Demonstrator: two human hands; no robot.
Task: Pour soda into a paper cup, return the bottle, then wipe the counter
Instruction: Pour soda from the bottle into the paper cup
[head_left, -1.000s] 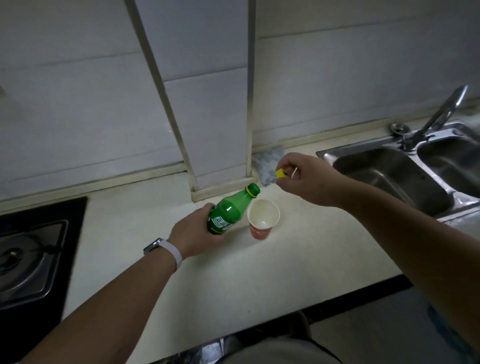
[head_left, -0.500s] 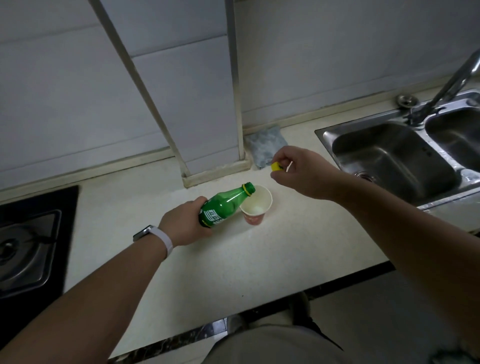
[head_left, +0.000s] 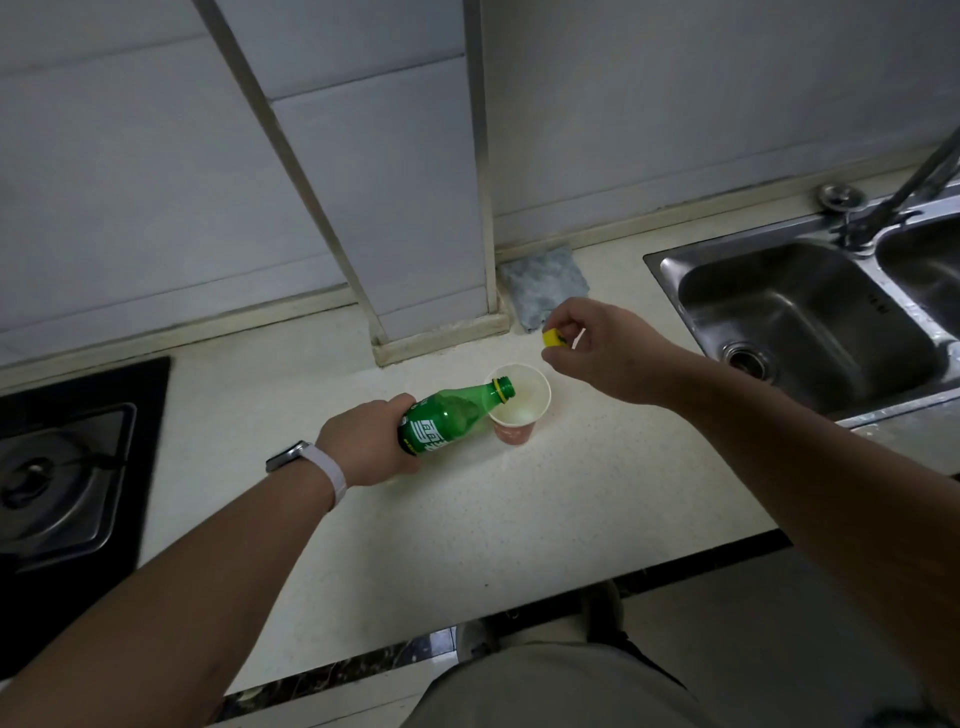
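Nearest the camera, the person's lap in pale cloth shows at the bottom edge, with a dark marbled strip along the front of the counter (head_left: 467, 519). The counter is a pale, speckled cream slab, lit dimly.

Both bare forearms reach out over it. The left hand (head_left: 371, 441), with a watch (head_left: 306, 462) on a white band at the wrist, is wrapped closed around the base of the green bottle (head_left: 447, 418). The bottle is tipped nearly flat, its open yellow-ringed mouth over the rim of the cup (head_left: 517, 410). The label carries white characters on green; they are too blurred to read. The cup is paper, white inside, red outside, and stands upright on the counter; a pale patch shows at its bottom.

The right hand (head_left: 597, 353) hovers just beyond and right of the cup, fingers curled, pinching the yellow cap (head_left: 553, 339) between thumb and forefinger.

To the left, a black hob (head_left: 67, 467) with a gas burner is set into the counter. To the right lies a steel sink (head_left: 810, 317) with two basins, a drain and a tap (head_left: 904, 187).

Farther back, a grey cloth (head_left: 545, 286) lies against a boxed-in white column. Behind everything runs a wall of large pale tiles.
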